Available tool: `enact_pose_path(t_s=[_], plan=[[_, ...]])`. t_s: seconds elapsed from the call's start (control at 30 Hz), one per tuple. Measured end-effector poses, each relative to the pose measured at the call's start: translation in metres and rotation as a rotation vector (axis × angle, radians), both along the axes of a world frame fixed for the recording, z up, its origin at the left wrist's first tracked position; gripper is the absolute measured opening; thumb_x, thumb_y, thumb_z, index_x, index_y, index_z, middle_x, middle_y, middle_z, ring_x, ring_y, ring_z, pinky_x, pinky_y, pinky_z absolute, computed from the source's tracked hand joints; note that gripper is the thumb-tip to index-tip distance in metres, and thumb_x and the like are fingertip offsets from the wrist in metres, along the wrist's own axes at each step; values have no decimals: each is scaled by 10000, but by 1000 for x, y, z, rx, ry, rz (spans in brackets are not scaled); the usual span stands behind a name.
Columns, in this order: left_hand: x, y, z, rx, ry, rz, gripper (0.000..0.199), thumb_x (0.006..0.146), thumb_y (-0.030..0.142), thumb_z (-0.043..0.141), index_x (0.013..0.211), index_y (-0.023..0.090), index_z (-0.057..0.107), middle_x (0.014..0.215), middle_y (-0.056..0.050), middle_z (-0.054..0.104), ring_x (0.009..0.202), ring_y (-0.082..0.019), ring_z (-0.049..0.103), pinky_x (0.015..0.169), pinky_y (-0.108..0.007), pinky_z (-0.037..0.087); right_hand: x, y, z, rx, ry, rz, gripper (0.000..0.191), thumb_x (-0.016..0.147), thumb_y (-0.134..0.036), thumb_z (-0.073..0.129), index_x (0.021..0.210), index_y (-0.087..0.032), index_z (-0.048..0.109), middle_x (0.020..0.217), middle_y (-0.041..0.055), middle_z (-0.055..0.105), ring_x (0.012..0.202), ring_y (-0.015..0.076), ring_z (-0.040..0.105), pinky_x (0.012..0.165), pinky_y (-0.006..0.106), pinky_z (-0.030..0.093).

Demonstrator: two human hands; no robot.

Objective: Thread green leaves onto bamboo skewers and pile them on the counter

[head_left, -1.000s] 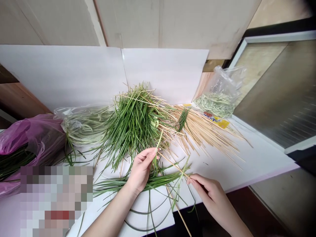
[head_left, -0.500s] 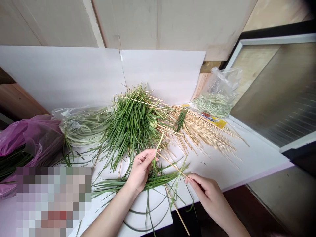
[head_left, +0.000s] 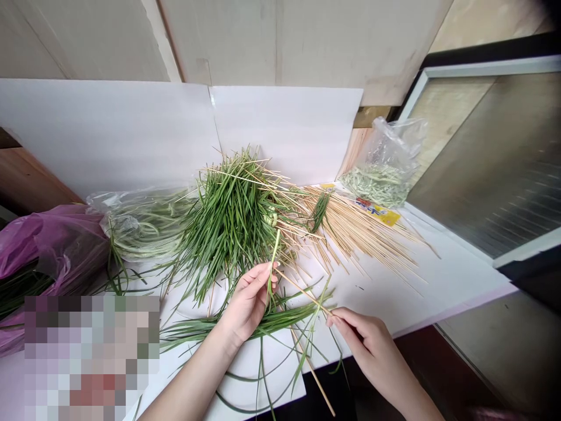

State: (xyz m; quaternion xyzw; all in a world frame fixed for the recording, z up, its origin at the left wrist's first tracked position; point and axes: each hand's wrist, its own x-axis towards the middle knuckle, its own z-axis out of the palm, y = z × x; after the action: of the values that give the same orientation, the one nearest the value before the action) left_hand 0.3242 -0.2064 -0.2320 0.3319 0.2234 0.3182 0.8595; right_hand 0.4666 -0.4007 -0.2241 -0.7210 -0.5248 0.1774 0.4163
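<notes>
My left hand (head_left: 249, 302) grips a bunch of long green grass blades (head_left: 272, 321), with one stiff blade standing up past my fingers. My right hand (head_left: 366, 349) pinches near the tip of a thin wooden skewer (head_left: 302, 293) that runs across to my left fingers. The blades trail down over a white board (head_left: 421, 286). Behind my hands lies a large heap of cut green leaves (head_left: 232, 231) with skewers poking through it. A fan of loose wooden skewers (head_left: 359, 231) spreads to its right.
A clear plastic bag of pale greens (head_left: 140, 225) lies left of the heap, and another (head_left: 379, 166) stands at the back right. A purple bag (head_left: 52, 242) holds dark leaves. White sheets (head_left: 109, 131) line the wall. A pixelated patch covers the lower left.
The whole view has drifted slightly left. The upright blade at my left hand stands straighter, and both hands stay nearly still on the same blades and skewer.
</notes>
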Motion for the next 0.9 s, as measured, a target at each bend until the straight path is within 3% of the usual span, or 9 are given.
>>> enact_pose_path(t_s=[0.4, 0.53, 0.73, 0.9], plan=[[1, -1, 1, 20, 12, -27, 317, 695, 291, 861, 944, 114, 776, 638, 11, 582, 602, -62, 486, 603, -166, 443, 0, 0, -3, -19, 16, 5, 355, 1038, -367, 401, 846, -203, 650, 744, 29, 677, 654, 181, 634, 618, 233, 494], [1, -3, 1, 125, 58, 10, 299, 711, 332, 848, 928, 135, 786, 631, 8, 610, 620, -65, 506, 630, -156, 426, 0, 0, -4, -45, 49, 16, 352, 1044, -370, 382, 861, -201, 631, 758, 25, 668, 659, 174, 612, 612, 235, 463], [0, -5, 1, 298, 105, 67, 176, 755, 352, 811, 806, 185, 791, 688, -5, 671, 778, -108, 591, 806, -190, 433, 0, -1, -7, -61, 83, 6, 354, 1043, -381, 374, 857, -199, 614, 762, 19, 657, 659, 169, 591, 618, 239, 438], [1, -10, 1, 457, 211, -8, 183, 808, 354, 760, 760, 177, 763, 679, -11, 671, 712, -123, 569, 750, -233, 433, 0, -1, -8, -70, 82, 3, 365, 1043, -391, 375, 848, -197, 615, 740, 20, 656, 644, 170, 595, 602, 238, 442]])
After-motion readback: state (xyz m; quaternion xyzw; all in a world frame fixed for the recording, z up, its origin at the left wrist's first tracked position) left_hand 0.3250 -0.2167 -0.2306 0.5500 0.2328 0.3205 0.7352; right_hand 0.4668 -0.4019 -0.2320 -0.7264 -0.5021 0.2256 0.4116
